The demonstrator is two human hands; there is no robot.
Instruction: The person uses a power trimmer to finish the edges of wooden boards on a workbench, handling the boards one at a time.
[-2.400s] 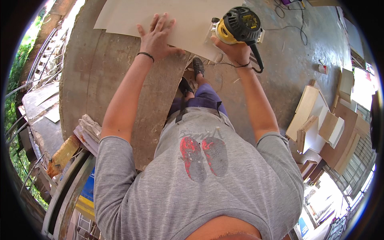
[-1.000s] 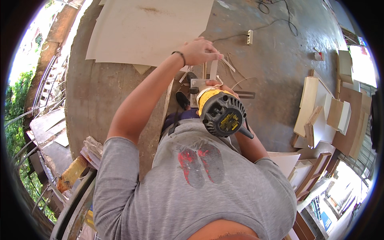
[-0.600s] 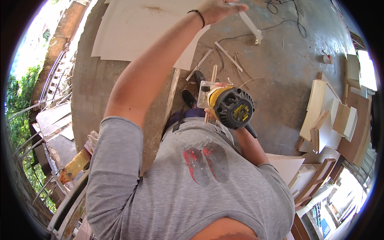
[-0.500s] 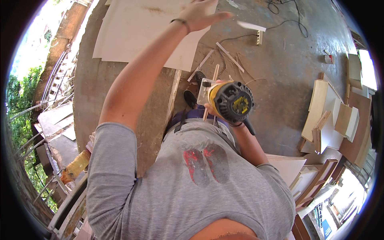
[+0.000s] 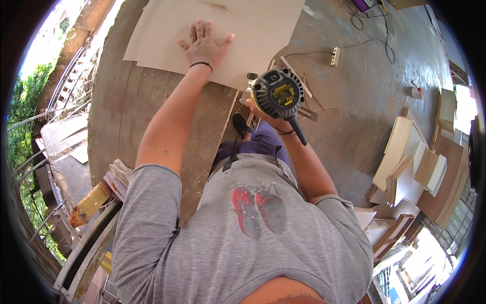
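My left hand (image 5: pixel 206 48) lies flat with fingers spread on a large white sheet of board (image 5: pixel 258 35). The sheet rests on a brown worktop (image 5: pixel 147 109) and reaches past its right edge. In my right hand (image 5: pixel 271 120) is a yellow and black trim router (image 5: pixel 279 93), held upright with its round motor cap facing up. The router is at the near right corner of the sheet; its body hides whether its base touches the sheet. Its black cord sleeve points down toward my forearm. My right fingers are partly hidden under the router.
A white power strip (image 5: pixel 335 57) with a dark cable lies on the concrete floor (image 5: pixel 349 126). Thin strips (image 5: pixel 289 66) lie beyond the router. Cut panels and open boxes (image 5: pixel 405 162) are stacked at right, near a small red and white can (image 5: pixel 416 93). A black shoe (image 5: pixel 240 124) shows below.
My left hand has come down from the air onto the sheet. The router has moved away from my body, up to the sheet's corner. The white strip seen beside the power strip is gone from there.
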